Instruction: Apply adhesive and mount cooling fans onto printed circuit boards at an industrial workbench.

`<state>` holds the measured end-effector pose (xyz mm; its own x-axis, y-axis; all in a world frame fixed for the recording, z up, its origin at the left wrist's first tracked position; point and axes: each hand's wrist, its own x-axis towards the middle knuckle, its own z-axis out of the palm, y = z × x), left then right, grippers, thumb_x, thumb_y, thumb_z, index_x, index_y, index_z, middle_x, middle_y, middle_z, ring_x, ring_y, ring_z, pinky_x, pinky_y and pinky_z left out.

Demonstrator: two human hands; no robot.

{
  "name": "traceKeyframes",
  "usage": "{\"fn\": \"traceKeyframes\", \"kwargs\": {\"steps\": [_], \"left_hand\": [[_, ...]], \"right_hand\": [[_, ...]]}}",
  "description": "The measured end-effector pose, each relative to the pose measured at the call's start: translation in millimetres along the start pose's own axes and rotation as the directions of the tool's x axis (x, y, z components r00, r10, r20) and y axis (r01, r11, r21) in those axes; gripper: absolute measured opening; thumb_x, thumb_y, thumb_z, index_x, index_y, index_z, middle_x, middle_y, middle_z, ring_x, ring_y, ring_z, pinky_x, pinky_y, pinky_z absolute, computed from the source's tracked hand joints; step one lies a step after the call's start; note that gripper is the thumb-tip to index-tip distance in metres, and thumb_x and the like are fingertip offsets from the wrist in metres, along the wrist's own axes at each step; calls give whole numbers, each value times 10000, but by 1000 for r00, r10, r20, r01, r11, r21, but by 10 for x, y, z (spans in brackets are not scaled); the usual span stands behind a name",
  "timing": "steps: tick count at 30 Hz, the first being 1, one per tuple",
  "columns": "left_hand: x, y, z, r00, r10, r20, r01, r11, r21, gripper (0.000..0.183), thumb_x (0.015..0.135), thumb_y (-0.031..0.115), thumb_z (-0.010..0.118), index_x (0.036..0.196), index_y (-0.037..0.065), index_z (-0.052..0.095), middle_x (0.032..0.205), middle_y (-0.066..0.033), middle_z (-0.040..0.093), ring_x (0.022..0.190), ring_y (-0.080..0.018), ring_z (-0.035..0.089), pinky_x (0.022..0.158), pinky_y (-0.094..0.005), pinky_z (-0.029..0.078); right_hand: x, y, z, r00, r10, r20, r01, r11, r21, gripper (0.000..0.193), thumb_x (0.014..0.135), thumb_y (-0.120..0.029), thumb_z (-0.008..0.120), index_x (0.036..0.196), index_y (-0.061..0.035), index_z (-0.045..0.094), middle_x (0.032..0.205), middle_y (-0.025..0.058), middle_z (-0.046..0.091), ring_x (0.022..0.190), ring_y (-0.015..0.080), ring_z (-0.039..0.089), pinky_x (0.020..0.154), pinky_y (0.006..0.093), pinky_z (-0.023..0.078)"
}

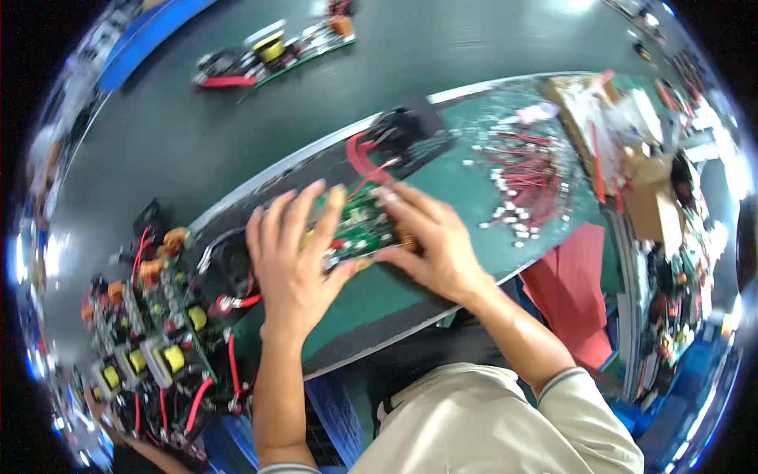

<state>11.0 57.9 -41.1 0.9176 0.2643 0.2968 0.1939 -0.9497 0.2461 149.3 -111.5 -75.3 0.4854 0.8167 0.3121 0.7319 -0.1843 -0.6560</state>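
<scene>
Between my hands, over the green work mat (339,332), is a green circuit board (367,235) with small parts and a copper-coloured coil at its right end. My left hand (296,249) grips its left part, fingers stretched over the far side and thumb at the near edge. My right hand (434,245) is closed on the right end, fingers at the far edge and thumb near the coil. Red wires (363,162) rise from behind the board toward a blurred black part (399,134). My fingers hide much of the board.
Several populated circuit boards (150,324) with yellow transformers and red leads crowd the left. Another board (276,55) lies on the far dark surface. A heap of red wires with white connectors (533,170) spreads on the right, beside a cardboard box (655,209) and red sheets (572,292).
</scene>
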Motion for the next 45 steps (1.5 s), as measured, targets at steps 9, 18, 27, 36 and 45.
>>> {"fn": "traceKeyframes", "kwargs": {"steps": [9,18,27,36,45], "left_hand": [[-101,93,-46,997,-69,-25,70,997,43,993,558,329,878,1434,97,472,1384,-101,521,1253,-334,454,1068,-497,296],[-159,320,-17,985,-158,-64,161,987,30,992,615,415,854,1458,105,434,1386,-107,501,1259,-325,447,1047,-493,311],[-456,256,282,950,-16,-311,98,963,250,888,794,704,607,1400,63,511,1395,-123,525,1266,-357,475,1028,-507,352],[-441,238,320,944,-24,-328,111,963,247,814,852,676,565,1367,46,546,1382,-121,532,1257,-358,482,1010,-499,356],[-420,253,309,934,-23,-355,122,958,259,769,850,670,579,1317,59,584,1339,-110,564,1213,-320,520,990,-462,381]], "right_hand": [[-418,8,-1408,965,218,-147,-165,938,306,376,845,-41,698,1218,-52,656,1152,122,704,1004,222,692,882,338,535],[-387,1601,-2701,987,158,16,-94,667,-739,421,816,16,594,1201,-132,676,1398,201,477,1213,371,545,982,435,478],[-360,1711,-2785,797,106,-594,-281,937,-209,164,901,-93,650,1048,-24,626,787,67,647,710,150,607,659,310,481],[-450,1554,-2730,683,397,-613,-434,896,96,256,878,-172,715,1056,11,687,884,73,696,801,121,638,724,277,505],[-459,1511,-2854,662,521,-540,-542,829,135,209,837,-95,653,1022,-16,710,875,106,708,833,195,668,789,317,522]]}}
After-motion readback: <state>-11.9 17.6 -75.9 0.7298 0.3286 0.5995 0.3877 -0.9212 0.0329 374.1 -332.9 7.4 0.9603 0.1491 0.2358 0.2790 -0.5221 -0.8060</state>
